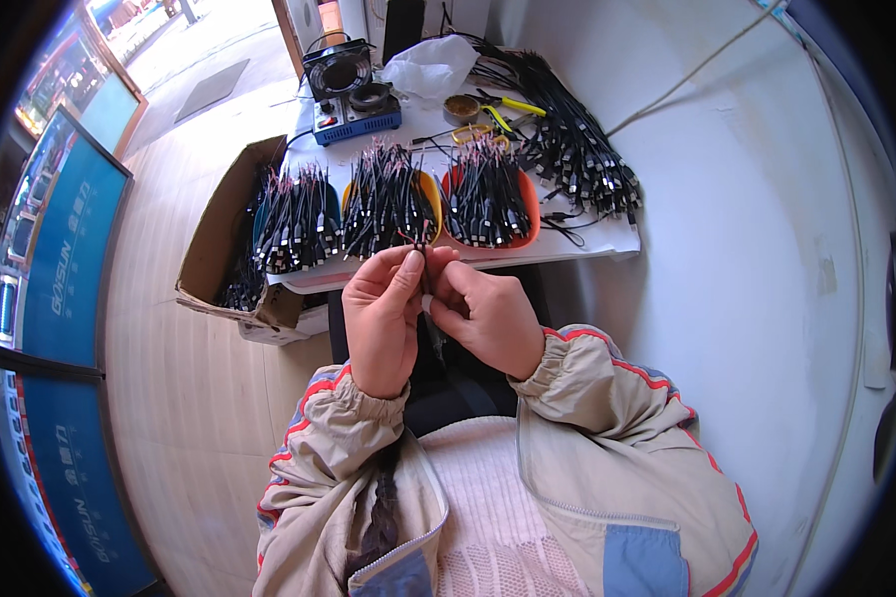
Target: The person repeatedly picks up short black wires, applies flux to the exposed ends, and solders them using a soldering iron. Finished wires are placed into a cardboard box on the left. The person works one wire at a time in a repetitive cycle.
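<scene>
Close in front of my chest, my left hand (383,313) and my right hand (490,310) meet around a short black cable (425,274). My left thumb and fingers pinch it near its upper end, where thin reddish bare-ended wires stick up. A little lower, my right thumb and bent forefinger close on the same cable; a small pale piece shows at the fingertips. Just beyond my hands stand a teal bin (260,227), a yellow bin (433,191) and an orange-red bin (533,214), each packed with upright black cables with metal plugs.
A white table (607,239) carries the bins, a blue device with a fan (353,117), a clear plastic bag (430,68), a small round tin (460,107), yellow-handled pliers (520,105) and a big cable bundle (558,119). A cardboard box (207,244) with cables stands left; a white wall (757,249) rises right.
</scene>
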Motion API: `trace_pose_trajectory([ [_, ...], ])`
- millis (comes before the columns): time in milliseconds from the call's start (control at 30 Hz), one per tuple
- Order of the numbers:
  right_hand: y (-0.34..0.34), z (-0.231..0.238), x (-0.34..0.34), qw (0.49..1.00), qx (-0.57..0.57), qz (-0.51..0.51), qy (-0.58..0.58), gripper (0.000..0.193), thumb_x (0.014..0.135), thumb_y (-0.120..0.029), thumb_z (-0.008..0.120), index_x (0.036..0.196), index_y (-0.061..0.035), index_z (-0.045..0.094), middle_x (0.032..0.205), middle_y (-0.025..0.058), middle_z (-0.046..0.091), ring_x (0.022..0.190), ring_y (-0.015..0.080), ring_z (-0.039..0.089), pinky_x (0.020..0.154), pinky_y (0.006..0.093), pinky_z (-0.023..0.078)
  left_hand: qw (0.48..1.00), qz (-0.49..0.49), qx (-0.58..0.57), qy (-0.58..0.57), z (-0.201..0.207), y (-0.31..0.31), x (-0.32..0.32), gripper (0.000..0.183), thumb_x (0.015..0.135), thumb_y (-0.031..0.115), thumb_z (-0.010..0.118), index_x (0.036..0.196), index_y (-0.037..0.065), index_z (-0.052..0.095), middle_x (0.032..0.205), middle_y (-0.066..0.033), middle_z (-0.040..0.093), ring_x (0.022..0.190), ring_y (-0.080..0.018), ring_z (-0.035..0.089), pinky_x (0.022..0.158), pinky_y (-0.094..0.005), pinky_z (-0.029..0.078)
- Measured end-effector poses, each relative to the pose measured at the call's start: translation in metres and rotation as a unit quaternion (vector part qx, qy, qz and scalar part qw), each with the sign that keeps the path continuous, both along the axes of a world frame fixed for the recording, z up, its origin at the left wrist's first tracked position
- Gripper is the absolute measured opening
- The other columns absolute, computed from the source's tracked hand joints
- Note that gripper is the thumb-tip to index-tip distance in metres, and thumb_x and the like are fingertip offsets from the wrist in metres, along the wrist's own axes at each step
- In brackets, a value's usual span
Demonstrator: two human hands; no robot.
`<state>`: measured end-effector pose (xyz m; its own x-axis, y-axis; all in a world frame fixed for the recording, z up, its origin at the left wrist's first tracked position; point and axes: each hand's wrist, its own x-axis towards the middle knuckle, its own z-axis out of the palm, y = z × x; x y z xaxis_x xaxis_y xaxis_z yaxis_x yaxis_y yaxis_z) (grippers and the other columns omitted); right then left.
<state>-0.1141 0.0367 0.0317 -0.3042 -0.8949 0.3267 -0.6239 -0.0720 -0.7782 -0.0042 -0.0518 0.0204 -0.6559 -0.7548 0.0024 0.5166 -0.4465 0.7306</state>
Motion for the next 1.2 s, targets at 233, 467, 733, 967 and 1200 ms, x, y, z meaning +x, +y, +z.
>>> trace_pose_trajectory([
  [233,0.020,0.009,-0.018,0.989,0.005,0.030,-0.148,0.012,0.087,-0.007,0.067,0.090,0.0003,0.058,0.074,0.0040,0.064,0.067,0.0102,0.062,0.060,0.0259,0.048,0.992,0.064,-0.100,-0.044,-0.001,0.018,-0.005,0.014,0.094,0.006,0.058,0.102,-0.004,0.062,0.093,-0.0140,0.069,0.083,-0.0165,0.067,0.075,-0.0260,0.054],
  [467,0.014,0.016,-0.028,0.942,-0.077,0.055,-0.322,0.011,0.089,-0.008,0.065,0.096,-0.0012,0.060,0.087,0.0012,0.063,0.071,0.0033,0.058,0.062,0.0200,0.048,0.980,0.031,-0.174,-0.094,0.005,0.029,0.001,0.013,0.093,0.004,0.058,0.101,-0.005,0.062,0.086,-0.0075,0.068,0.069,-0.0095,0.062,0.063,-0.0210,0.049],
  [733,0.014,0.001,-0.021,0.941,-0.101,0.043,-0.320,0.005,0.088,-0.004,0.062,0.092,-0.0029,0.059,0.086,0.0010,0.062,0.066,0.0059,0.054,0.057,0.0191,0.043,0.983,0.043,-0.167,-0.063,-0.003,0.029,-0.003,0.014,0.092,0.000,0.058,0.103,-0.005,0.064,0.079,-0.0059,0.066,0.061,-0.0025,0.048,0.053,-0.0169,0.034],
  [967,0.012,-0.006,-0.026,0.736,-0.033,0.158,-0.657,0.012,0.092,-0.009,0.059,0.101,-0.0035,0.055,0.087,0.0016,0.060,0.074,0.0064,0.058,0.066,0.0180,0.047,0.990,-0.121,0.044,0.051,-0.008,0.020,0.001,0.014,0.092,0.004,0.058,0.101,-0.006,0.064,0.076,-0.0109,0.064,0.054,-0.0053,0.041,0.049,-0.0188,0.029],
  [1200,0.006,-0.025,-0.044,0.643,0.071,0.177,-0.742,0.013,0.092,-0.008,0.056,0.103,-0.0031,0.053,0.084,0.0037,0.056,0.073,0.0128,0.059,0.072,0.0275,0.053,0.968,-0.244,0.044,-0.033,-0.020,0.002,-0.002,0.015,0.093,0.005,0.057,0.098,-0.006,0.064,0.073,-0.0094,0.062,0.053,-0.0048,0.039,0.047,-0.0188,0.026],
])
